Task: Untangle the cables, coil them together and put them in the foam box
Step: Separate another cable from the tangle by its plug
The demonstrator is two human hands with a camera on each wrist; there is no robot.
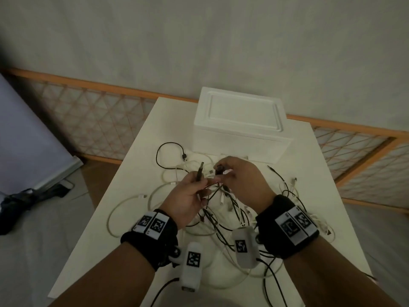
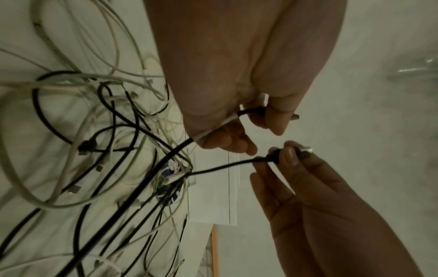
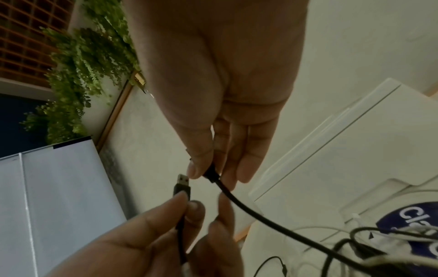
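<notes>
A tangle of black and white cables [image 1: 223, 209] lies on the white table [image 1: 141, 138], spreading under both wrists. Above it my left hand [image 1: 199, 185] grips a black cable just behind its USB plug [image 1: 201, 171], which points up and away; the same USB plug [image 3: 182, 184] shows in the right wrist view. My right hand [image 1: 221, 171] pinches another black plug [image 1: 219, 169] between thumb and fingers, and its black cable [image 3: 260, 215] runs down into the tangle. The two plugs are close together but apart. The white foam box [image 1: 239, 125] stands behind the hands with its lid on.
A loose black cable loop [image 1: 170, 149] lies left of the box. A wooden lattice rail [image 1: 93, 120] runs behind the table. On the floor to the left are a white panel [image 1: 26, 140] and a dark cloth [image 1: 22, 202]. The table's front corners lie beside my forearms.
</notes>
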